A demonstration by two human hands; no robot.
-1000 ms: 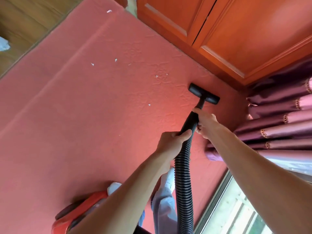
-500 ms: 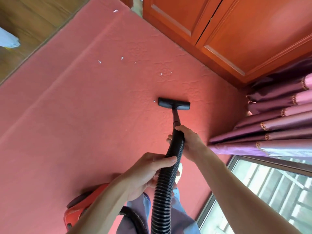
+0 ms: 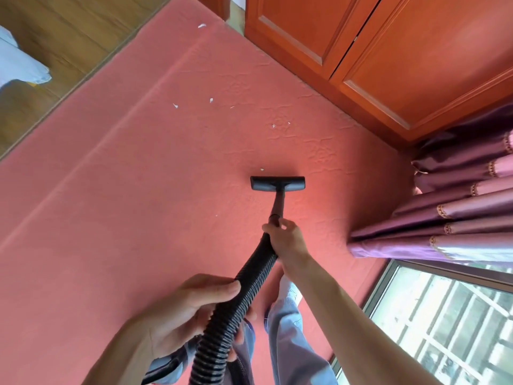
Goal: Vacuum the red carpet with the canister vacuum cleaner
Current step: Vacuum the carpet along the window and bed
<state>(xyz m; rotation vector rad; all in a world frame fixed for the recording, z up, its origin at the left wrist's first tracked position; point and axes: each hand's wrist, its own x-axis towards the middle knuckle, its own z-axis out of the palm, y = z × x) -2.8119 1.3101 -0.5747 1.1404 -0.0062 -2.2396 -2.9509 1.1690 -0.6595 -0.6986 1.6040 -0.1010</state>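
Observation:
The red carpet fills most of the floor. A flat black nozzle lies on it near the middle, on a short black wand. My right hand grips the wand's lower end where the ribbed black hose begins. My left hand holds the hose lower down, fingers curled round it. Several white scraps lie on the carpet beyond the nozzle, one small crumb just ahead of its left end. The canister is out of view.
Orange wooden cabinet doors border the carpet at the back right. Purple curtain folds pile on the right, above a window. Wood floor lies at the left, with a pale cloth. My jeans legs stand below.
The nozzle has moved from beside the cabinet leftward and back toward me, turning square. My hands have drawn nearer. The red canister has dropped out of view.

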